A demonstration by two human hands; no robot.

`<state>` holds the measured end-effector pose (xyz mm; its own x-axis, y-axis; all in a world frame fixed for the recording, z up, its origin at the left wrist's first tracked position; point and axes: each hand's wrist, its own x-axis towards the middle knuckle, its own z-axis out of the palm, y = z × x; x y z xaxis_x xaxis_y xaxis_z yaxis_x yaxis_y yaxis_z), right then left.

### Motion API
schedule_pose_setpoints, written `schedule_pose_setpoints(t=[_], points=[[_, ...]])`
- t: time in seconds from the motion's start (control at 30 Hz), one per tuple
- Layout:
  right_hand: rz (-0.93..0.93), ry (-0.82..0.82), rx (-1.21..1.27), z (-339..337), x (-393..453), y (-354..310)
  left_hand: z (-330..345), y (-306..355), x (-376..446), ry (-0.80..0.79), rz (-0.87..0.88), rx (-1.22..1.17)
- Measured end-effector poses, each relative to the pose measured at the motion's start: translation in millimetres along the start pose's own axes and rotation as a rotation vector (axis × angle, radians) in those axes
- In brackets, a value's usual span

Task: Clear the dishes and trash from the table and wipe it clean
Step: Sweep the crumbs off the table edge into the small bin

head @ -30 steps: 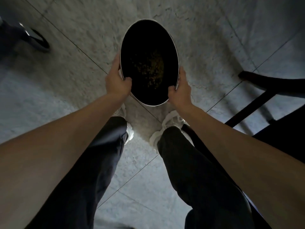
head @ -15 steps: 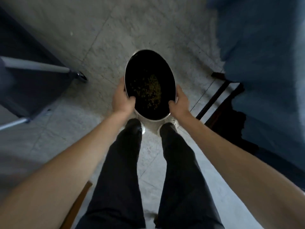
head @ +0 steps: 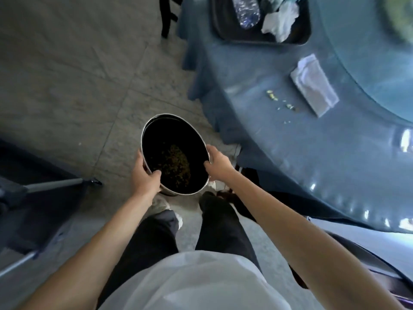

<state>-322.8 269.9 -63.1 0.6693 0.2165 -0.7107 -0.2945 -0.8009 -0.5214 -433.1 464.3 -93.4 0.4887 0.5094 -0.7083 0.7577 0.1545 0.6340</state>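
I hold a round metal bin (head: pixel 156 118) with a black liner and brownish-green scraps at its bottom, low in front of my legs. My left hand (head: pixel 144 175) grips its near-left rim and my right hand (head: pixel 218 163) grips its right rim. To the right stands the table (head: pixel 279 157) under a blue cloth. On it lie a folded white cloth (head: pixel 314 85) and a few small food crumbs (head: pixel 281 101). A dark tray (head: pixel 225 34) at the table's far edge holds a plastic bottle (head: pixel 245 10) and crumpled white tissue (head: pixel 280 21).
The floor is grey stone tile (head: pixel 78 74). A dark cart or stand with metal legs (head: pixel 53 184) sits at the left. A dark chair leg (head: pixel 166 16) shows at the top, another chair (head: pixel 368 271) at the lower right. A glass turntable (head: pixel 380 70) covers the table's middle.
The view has swung right and the table with tray, cloth and crumbs has come into sight. The bin stays in both hands and now sits closer to the table's edge.
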Motion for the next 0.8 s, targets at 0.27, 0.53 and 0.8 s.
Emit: schedule_pose_setpoints(t=[0.27,0.53,0.8], points=[[-0.316,0.748,-0.039,-231.6,73.4,38.0,72.3,48.4,19.1,0.043,0.028,0.225],[-0.136,0.530,-0.607,-364.2,138.4,136.1,129.6,60.7,23.0,0.043,-0.035,0.153],[-0.201,0.730,-0.651,-330.6,149.0,142.9,160.6,73.8,27.9,0.032,-0.061,0.131]])
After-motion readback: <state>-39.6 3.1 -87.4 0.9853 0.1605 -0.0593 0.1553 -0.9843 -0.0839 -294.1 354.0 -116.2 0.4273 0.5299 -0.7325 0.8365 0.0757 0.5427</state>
